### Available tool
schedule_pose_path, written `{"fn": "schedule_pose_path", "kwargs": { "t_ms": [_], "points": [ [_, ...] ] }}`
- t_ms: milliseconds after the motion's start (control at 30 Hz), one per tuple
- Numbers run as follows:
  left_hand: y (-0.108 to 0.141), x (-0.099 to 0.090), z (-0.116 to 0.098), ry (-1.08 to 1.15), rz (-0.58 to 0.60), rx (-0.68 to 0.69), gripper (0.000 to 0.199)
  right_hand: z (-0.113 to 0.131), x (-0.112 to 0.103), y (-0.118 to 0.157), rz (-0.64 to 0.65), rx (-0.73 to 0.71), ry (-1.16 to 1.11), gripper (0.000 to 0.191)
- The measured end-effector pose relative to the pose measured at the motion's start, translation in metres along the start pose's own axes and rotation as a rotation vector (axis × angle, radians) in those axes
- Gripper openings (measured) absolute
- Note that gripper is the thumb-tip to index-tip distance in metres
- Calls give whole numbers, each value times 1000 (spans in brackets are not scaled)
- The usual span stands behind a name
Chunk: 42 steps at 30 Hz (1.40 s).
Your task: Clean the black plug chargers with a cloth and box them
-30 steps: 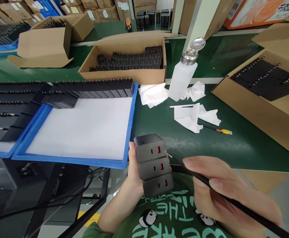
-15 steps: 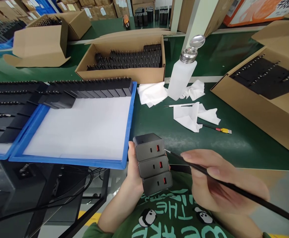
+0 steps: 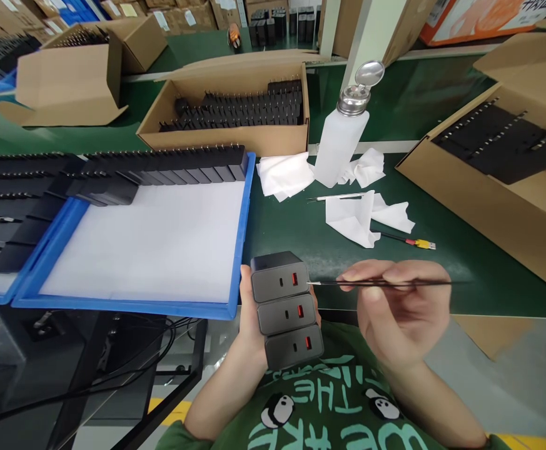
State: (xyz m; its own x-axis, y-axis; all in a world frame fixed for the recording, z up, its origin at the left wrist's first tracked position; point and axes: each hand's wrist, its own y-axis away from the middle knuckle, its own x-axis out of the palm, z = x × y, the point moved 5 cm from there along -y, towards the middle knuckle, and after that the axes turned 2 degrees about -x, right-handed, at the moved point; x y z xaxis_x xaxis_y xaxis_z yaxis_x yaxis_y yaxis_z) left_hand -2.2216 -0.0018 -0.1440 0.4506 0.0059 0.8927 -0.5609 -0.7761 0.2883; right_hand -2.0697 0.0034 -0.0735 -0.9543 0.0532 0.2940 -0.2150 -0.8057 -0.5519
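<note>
Left hand (image 3: 252,337), curled around three chargers (image 3: 286,310) in a row, at the near edge of the bench (image 3: 277,234), beside the blue tray (image 3: 237,265). Right hand (image 3: 401,312), pinched on a thin black tool (image 3: 329,283), its pale tip at the farthest charger's right edge, contact indistinct.

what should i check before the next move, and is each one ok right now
1. Left hand holding all three chargers: ok, held together in a row.
2. Chargers' ports turned toward the camera: ok.
3. Right hand holding the tool: ok.
4. Tip touching the top charger: cannot tell, it meets the edge in this view.
5. Bottle lid shut: not ok, flipped open.
</note>
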Motion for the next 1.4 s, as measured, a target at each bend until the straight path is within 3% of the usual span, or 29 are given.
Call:
{"fn": "schedule_pose_path", "kwargs": {
  "t_ms": [133,267,333,400,467,533,600,667,733,867,1033,1133,1233,1300,1400],
  "points": [
    [-1,5,3,9,-5,-18,73,-9,-2,-4,-10,224,-85,18],
    [0,12,5,63,-119,9,71,-21,-3,-6,9,550,-324,11],
    [0,15,5,75,-156,27,70,-26,-7,-8,-21,638,-367,12],
    [0,17,5,70,-153,27,71,-30,-16,-12,-65,594,-297,15],
    [1,15,2,67,-140,37,72,-32,-32,-16,-133,419,-118,18],
    [2,12,-1,60,-117,52,70,-32,-50,-17,-206,217,208,20],
    [3,10,-4,57,-97,75,68,-38,-63,-17,-157,174,540,20],
    [3,9,-7,63,-83,101,67,-49,-70,-15,-33,257,701,18],
    [3,10,-9,71,-67,125,67,-54,-76,-13,9,309,685,17],
    [3,8,-11,59,-35,114,66,-49,-85,-9,-85,285,558,21],
    [3,3,-13,26,60,28,65,-32,-118,1,-327,182,457,25],
    [0,1,-13,23,37,24,66,-18,-149,7,-478,88,461,27],
    [-2,2,-11,12,29,2,65,8,-183,13,-580,19,499,28],
    [-4,3,-10,6,29,-15,65,36,-206,17,-579,24,542,23],
    [-6,3,-9,-17,39,-36,67,70,-239,23,-443,239,680,31]
  ]
}}
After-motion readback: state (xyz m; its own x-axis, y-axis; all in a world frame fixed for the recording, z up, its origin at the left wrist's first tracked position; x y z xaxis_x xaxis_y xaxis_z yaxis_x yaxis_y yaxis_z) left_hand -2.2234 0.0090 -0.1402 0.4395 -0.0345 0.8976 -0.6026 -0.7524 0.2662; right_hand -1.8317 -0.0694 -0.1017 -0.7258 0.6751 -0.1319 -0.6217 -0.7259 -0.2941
